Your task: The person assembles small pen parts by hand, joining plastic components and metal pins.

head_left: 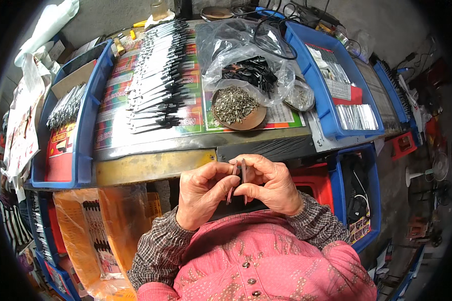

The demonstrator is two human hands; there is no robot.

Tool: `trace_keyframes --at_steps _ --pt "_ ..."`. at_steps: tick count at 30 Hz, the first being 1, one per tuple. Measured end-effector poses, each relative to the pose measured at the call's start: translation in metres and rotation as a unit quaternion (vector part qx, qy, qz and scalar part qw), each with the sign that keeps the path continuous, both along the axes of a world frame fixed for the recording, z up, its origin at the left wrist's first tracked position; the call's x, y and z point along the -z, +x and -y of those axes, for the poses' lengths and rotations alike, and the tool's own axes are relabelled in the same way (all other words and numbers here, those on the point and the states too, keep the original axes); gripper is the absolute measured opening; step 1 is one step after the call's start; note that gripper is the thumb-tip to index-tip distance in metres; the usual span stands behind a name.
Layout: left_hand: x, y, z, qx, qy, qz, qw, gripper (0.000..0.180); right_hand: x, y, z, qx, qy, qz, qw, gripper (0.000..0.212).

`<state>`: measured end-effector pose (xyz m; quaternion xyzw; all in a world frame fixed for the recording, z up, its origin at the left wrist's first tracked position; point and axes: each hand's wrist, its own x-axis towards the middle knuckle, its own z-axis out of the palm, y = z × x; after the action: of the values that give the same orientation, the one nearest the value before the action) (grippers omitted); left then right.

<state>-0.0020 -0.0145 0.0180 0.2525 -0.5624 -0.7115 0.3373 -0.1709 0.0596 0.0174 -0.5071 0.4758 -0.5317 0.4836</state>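
Just in front of the bench's near edge, my left hand (200, 193) pinches a thin, flat reddish-brown strip (229, 195) between thumb and fingers. My right hand (275, 186) grips a similar strip (244, 173), held upright beside the first with a narrow gap between them. Their exact kind is too small to tell. Beyond my hands stands a round dish (253, 120) heaped with small metal pins (232, 104). Behind it, an opened clear plastic bag (218, 65) holds black flat pieces (251, 72).
Slim silver pieces with black ends (158, 75) lie in a long row on the bench's printed sheet (115, 113). Blue bins (88, 133) of metal pieces stand left and another blue bin (354, 133) right. Lower down are an orange crate (70, 226) and a blue crate (339, 195).
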Motion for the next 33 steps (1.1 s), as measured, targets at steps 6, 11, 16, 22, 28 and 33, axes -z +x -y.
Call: trace_keyframes --at_steps 6,11,16,22,28,33 --pt "0.002 0.000 0.000 0.008 -0.011 0.016 1.000 0.011 0.008 0.007 -0.002 0.044 -0.006 -0.032 0.998 0.049" --pt "0.008 -0.002 -0.001 0.009 -0.002 0.008 1.000 0.011 0.007 0.010 -0.002 0.063 -0.032 -0.059 0.996 0.047" --pt "0.012 -0.001 0.000 0.021 0.051 -0.027 0.998 0.010 0.005 0.015 -0.001 0.062 -0.039 -0.072 0.995 0.046" --pt "0.015 -0.003 -0.004 0.009 0.103 -0.067 0.992 0.011 0.009 0.017 -0.003 0.070 -0.026 -0.055 0.996 0.046" --pt "0.020 -0.003 -0.003 0.006 0.100 -0.081 0.992 0.011 0.010 0.017 -0.002 0.078 -0.010 -0.058 0.995 0.047" --pt "0.025 -0.002 -0.004 -0.002 0.101 -0.084 0.991 0.010 0.012 0.018 -0.002 0.075 -0.007 -0.049 0.996 0.048"
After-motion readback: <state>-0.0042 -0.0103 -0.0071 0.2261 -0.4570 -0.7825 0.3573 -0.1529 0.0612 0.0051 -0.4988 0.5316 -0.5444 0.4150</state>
